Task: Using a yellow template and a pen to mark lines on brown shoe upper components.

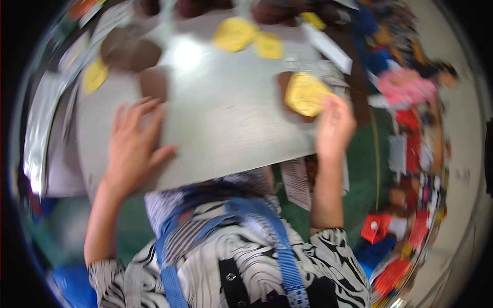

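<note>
My right hand (336,123) pinches the edge of a yellow flat piece (305,95) with an irregular outline, perhaps cloth or paper. That piece is above or on a brown flat piece (282,88) near the right side of the metal table; I cannot tell whether they touch. My left hand (134,141) is spread over the table's left part, thumb out, holding nothing. Its fingertips reach the lower end of a brown flat piece (154,83). Larger brown pieces (128,50) and another yellow piece (95,77) lie beyond it.
On the metal table (221,123), two yellow pieces (235,35) lie far off, below dark brown rounded things (195,6). A white strip (328,49) lies at the far right. Left stands a shiny metal edge (41,133). A person in pink (408,86) is farther right.
</note>
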Available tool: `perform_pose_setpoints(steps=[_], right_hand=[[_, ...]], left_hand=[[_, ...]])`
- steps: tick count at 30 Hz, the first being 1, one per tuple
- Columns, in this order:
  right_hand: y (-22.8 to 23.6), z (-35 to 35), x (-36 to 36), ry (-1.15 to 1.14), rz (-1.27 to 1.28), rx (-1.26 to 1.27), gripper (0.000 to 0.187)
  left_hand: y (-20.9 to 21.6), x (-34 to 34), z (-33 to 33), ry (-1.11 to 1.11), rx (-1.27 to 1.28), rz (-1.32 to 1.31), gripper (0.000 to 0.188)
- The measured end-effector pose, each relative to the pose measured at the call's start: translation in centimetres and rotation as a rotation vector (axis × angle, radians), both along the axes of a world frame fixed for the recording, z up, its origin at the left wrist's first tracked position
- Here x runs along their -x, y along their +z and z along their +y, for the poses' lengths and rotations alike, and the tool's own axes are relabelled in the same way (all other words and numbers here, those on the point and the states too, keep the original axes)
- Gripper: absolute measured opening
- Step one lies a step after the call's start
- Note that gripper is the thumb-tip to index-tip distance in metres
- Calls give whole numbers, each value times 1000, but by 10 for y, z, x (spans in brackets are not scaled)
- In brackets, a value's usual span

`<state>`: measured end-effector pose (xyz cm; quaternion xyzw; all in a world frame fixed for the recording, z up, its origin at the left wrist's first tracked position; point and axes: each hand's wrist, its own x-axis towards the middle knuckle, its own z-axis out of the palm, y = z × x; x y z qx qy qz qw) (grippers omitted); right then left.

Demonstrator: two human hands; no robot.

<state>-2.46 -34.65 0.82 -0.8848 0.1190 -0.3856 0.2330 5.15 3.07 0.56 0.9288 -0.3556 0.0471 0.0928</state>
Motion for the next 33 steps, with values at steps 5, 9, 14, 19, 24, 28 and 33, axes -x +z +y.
perform_pose_setpoints(steps=[5,9,14,19,24,28,33], right_hand=[[8,33,15,291,178,-688,19],[-11,82,1,540,318,-818,23],[-15,118,-10,610,477,-786,22],[-19,124,-16,601,499,-675,20],[-20,125,-19,572,501,-486,18],[-20,125,-21,579,506,-477,17],[-19,124,-23,582,521,-323,22]], left_hand=[[0,62,-30,-153,176,180,68],[-10,81,-30,-114,380,122,59],[-13,71,-20,54,546,-38,42],[-11,67,-24,134,405,55,42],[-14,68,-27,150,339,61,46],[-15,69,-27,163,334,64,46],[-17,69,-31,172,333,64,47]])
